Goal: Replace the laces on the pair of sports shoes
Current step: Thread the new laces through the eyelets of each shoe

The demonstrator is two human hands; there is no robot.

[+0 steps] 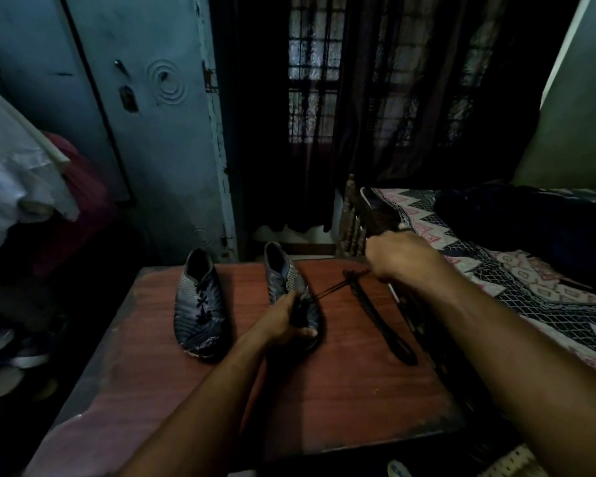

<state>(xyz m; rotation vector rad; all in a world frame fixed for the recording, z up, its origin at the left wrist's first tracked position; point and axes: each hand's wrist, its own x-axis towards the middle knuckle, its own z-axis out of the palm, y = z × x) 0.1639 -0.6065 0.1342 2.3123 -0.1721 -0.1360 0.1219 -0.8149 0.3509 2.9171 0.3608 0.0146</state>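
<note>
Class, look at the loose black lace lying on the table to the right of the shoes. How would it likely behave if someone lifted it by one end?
The loose black lace lies flat in a slack loop on the table, so it would probably dangle limply. It looks thin, so likely very light. Being flat, it seems unlikely to roll.

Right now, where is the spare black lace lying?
In the head view, the spare black lace lies on the wooden table, right of the shoe held by the left hand.

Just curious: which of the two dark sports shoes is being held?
The right-hand dark patterned shoe: the left hand grips its toe. The other shoe lies untouched, still laced.
</note>
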